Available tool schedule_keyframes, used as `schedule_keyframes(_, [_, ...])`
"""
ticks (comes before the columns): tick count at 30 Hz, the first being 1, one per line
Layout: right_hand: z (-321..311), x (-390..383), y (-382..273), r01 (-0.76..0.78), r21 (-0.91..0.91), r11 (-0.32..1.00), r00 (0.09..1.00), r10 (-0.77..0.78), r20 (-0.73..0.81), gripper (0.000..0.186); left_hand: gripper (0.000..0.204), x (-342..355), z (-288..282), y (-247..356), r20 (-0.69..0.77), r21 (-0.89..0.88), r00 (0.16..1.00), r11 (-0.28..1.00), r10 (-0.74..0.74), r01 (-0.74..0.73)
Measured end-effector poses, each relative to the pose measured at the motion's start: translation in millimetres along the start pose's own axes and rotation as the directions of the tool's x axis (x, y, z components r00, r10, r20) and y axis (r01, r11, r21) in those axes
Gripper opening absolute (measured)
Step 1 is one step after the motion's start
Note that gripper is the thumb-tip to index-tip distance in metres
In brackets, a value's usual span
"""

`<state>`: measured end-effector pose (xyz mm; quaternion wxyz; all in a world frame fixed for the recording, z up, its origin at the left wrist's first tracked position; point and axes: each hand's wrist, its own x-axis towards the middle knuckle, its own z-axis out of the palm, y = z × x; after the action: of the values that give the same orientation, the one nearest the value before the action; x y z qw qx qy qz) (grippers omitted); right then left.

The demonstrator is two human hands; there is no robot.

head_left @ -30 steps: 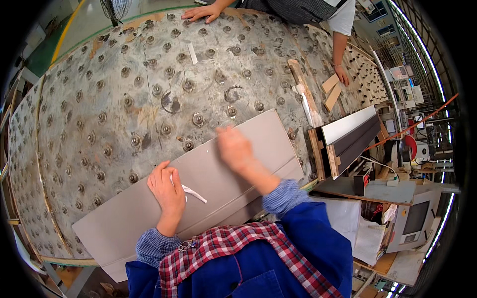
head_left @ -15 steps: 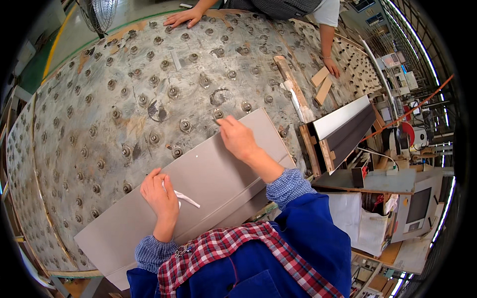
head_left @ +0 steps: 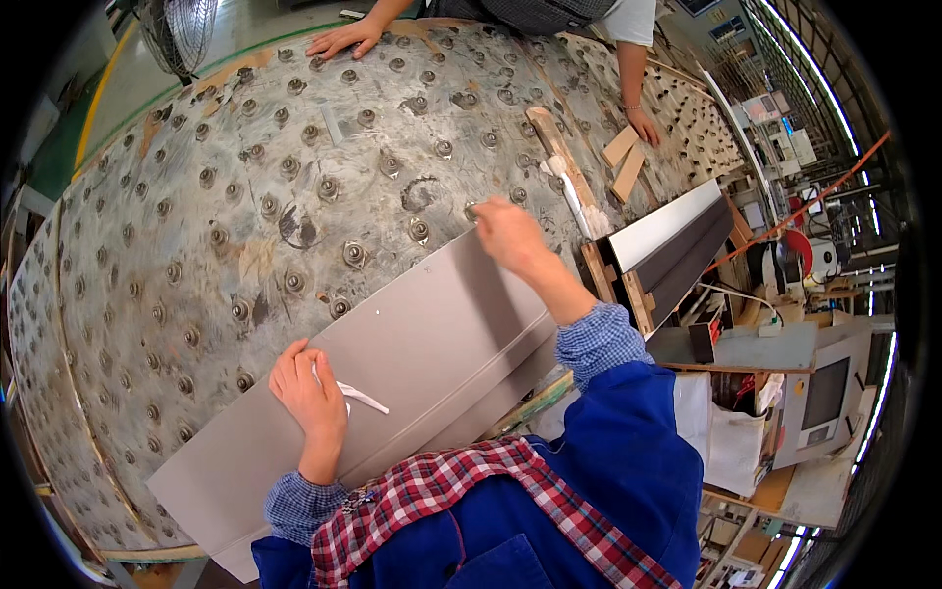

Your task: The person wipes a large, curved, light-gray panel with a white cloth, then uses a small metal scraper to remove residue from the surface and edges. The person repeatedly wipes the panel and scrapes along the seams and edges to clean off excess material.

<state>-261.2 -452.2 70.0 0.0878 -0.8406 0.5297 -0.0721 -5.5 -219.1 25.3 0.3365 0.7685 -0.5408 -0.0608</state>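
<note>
A long grey-beige flat panel (head_left: 422, 324) with a folded ridge along its near side lies slantwise in front of me on the ball-caster table (head_left: 265, 196). My left hand (head_left: 310, 393) rests on the panel's left half, a thin white strip (head_left: 365, 399), perhaps cloth, tucked under its thumb. At the far edge, towards the panel's right end, is my right hand (head_left: 510, 236), its fingers pinched together. Something small and dark shows at those fingertips, too little of it to name. A tiny white spot (head_left: 378, 312) marks the panel between my hands.
Across the table another person's hands (head_left: 345, 39) lean on its surface. Two small wooden pieces (head_left: 626, 175) lie near that person's other hand. A wooden batten (head_left: 569, 167) with a white-wrapped end and a stack of dark and white panels (head_left: 677, 240) sit to the right.
My right hand has moved right along the panel's far edge, still pinched. My left hand stays on the panel with the white strip. The view has shifted slightly.
</note>
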Motion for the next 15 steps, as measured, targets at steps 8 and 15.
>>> schedule_keyframes(8, [0.8, 4.0, 86.2, -0.164, -0.31, 0.937, 0.986, 0.15, -0.068, 0.015, 0.009, -0.2, 1.0, 3.2, 0.004, -0.021, 1.0, 1.0, 0.008, -0.008])
schedule_keyframes(15, [19.7, -18.7, 31.7, 0.127, 0.107, 0.986, 0.958, -0.094, -0.272, 0.018, 0.009, -0.7, 0.7, -0.7, 0.003, -0.008, 1.0, 1.0, 0.016, -0.016])
